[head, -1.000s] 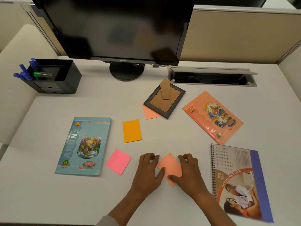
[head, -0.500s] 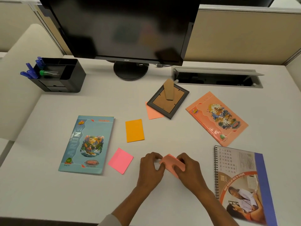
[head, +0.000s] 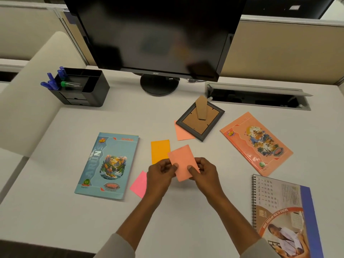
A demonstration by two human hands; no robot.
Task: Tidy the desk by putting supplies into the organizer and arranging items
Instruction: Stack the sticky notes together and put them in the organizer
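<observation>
Salmon sticky pad (head: 183, 162) is held just above the tabletop (head: 55, 211), overlapping the right edge of the orange sticky pad (head: 160, 149). The left hand (head: 160, 175) and right hand (head: 206, 174) pinch its lower corners, thumbs on top. The black organizer (head: 87, 88) stands well left of and behind the orange sticky pad.

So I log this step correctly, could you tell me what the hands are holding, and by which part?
The left hand and right hand pinch a salmon sticky-note pad by its lower left and right edges.
</observation>
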